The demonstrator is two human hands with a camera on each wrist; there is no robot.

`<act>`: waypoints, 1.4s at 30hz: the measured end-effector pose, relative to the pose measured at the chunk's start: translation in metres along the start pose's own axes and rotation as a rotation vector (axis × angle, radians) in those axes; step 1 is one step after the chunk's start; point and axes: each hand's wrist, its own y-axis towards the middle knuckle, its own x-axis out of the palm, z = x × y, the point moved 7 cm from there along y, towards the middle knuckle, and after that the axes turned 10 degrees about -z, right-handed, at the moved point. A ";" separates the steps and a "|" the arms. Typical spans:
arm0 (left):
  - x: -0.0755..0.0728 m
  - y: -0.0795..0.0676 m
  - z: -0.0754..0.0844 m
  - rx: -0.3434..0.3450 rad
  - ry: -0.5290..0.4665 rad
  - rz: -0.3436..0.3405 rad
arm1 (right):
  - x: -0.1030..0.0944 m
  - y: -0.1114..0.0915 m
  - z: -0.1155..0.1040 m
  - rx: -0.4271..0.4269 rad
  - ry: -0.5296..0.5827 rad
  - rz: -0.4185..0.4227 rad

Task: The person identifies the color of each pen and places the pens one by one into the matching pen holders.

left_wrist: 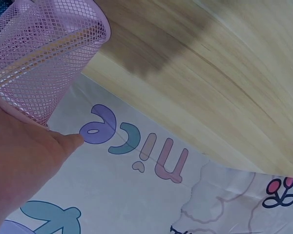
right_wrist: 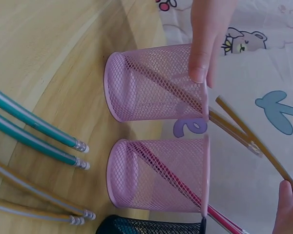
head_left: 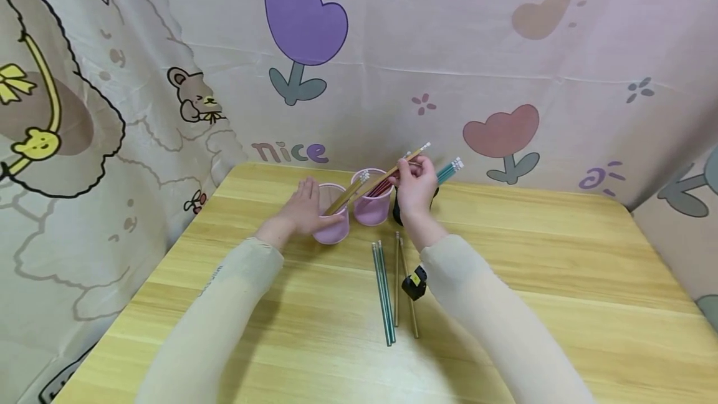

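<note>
A pink mesh cup (head_left: 331,232) stands at the back of the table with gold pencils (head_left: 344,198) leaning in it. My left hand (head_left: 303,207) rests against this cup, its thumb across the front and its fingers straight along the left side. In the right wrist view, the thumb (right_wrist: 200,63) touches the cup near its rim. Above the cups, my right hand (head_left: 416,187) pinches a gold pencil (right_wrist: 263,141), held slanted with its eraser end up and its lower end near the left cup's mouth. Some fingers of the right hand are hidden.
A second pink mesh cup (head_left: 371,212) holds red pencils (right_wrist: 176,183). Beside it, a black mesh cup (right_wrist: 151,226) is mostly hidden by my right hand; teal pencils (head_left: 449,170) rise there. Two teal pencils (head_left: 384,295) and two gold pencils (head_left: 397,285) lie on the table (head_left: 533,329).
</note>
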 end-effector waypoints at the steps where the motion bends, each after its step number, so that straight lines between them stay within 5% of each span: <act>1: 0.000 0.000 0.001 0.002 0.000 0.003 | 0.001 0.001 0.001 0.001 -0.006 0.000; 15: 0.001 0.001 0.000 -0.011 -0.011 0.004 | 0.014 0.005 0.013 -0.007 -0.056 -0.047; 31: -0.002 0.000 0.002 -0.004 0.012 0.025 | 0.034 0.001 0.038 0.159 -0.322 -0.174; 39: 0.000 0.001 0.001 0.008 -0.008 0.042 | 0.043 -0.004 0.053 0.309 -0.624 -0.390; 42: 0.000 0.002 0.000 0.013 0.003 0.056 | 0.044 -0.007 0.055 0.363 -0.641 -0.468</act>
